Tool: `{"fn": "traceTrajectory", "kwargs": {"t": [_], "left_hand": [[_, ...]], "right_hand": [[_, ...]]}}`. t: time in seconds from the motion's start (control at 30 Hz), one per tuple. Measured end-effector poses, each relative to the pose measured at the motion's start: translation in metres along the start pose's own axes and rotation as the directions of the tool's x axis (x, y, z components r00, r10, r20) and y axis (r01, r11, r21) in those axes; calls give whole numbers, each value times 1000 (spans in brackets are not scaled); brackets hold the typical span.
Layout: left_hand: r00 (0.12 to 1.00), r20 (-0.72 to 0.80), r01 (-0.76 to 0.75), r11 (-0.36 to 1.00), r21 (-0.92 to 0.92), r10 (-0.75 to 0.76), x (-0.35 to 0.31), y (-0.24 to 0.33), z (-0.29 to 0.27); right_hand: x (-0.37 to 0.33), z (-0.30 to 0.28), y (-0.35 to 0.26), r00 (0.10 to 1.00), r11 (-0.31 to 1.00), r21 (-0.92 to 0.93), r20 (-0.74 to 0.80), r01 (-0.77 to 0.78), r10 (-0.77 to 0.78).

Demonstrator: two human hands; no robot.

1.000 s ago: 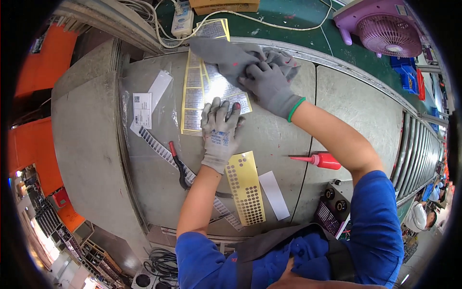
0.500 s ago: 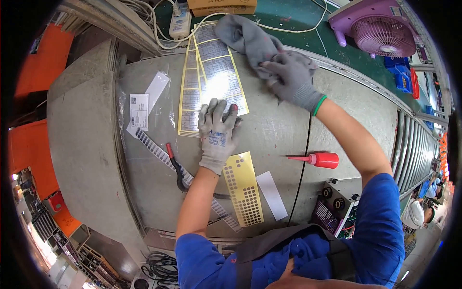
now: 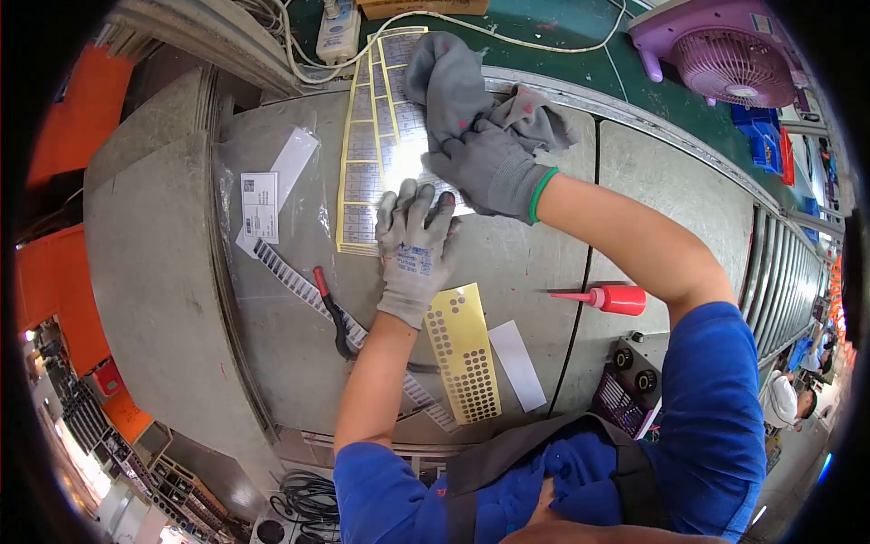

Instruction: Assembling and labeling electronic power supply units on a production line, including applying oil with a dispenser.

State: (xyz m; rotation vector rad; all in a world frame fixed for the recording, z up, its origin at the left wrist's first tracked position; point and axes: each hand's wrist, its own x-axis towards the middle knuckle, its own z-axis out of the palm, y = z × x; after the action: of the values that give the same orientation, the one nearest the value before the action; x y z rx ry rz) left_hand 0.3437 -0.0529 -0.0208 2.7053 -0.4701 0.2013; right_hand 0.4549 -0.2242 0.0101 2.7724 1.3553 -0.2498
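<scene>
My left hand (image 3: 414,243), in a light grey glove, lies with fingers stretched out on the near end of several label sheets (image 3: 364,136), silvery with yellow borders and fanned out on the worktable. A dark grey glove with a green cuff covers my right hand (image 3: 494,170). It grips a rumpled grey cloth (image 3: 450,86) that carries a few red stains. Part of the cloth rests over the right side of the sheets and hides it. Bright glare washes out the middle of the top sheet.
Nearer me lie a yellow sheet of round dots (image 3: 465,358), a white strip (image 3: 517,364), a red-handled tool (image 3: 332,313) and a label strip (image 3: 292,279). A red squeeze bottle (image 3: 619,299) lies at right. Behind are a power strip (image 3: 338,34) and purple fan (image 3: 725,59).
My right hand has moved left with the cloth, from beside the label sheets to over their right side. My left hand has stayed almost where it was.
</scene>
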Motion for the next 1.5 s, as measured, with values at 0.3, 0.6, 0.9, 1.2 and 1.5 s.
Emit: {"fn": "traceTrajectory", "kwargs": {"t": [0.3, 0.6, 0.9, 1.2, 1.5], "left_hand": [[1000, -25, -18, 1000, 10, 18, 0, -2, -4], [1000, 29, -8, 1000, 27, 7, -1, 3, -3], [999, 52, -18, 999, 50, 15, 3, 2, -4], [1000, 21, 10, 1000, -19, -10, -2, -3, -1], [996, -7, -92, 992, -86, 91, -4, -3, -4]], "right_hand": [[-33, -40, 51, 895, 870, 229, 204, -437, 396], [0, -4, -10, 993, 989, 86, 27, -120, 118], [4, -6, 5, 987, 970, 242, -145, -29, 65], [-41, -6, 38, 975, 918, 327, 76, -224, 211], [-71, 38, 46, 807, 914, 237, -432, -330, 403]]}}
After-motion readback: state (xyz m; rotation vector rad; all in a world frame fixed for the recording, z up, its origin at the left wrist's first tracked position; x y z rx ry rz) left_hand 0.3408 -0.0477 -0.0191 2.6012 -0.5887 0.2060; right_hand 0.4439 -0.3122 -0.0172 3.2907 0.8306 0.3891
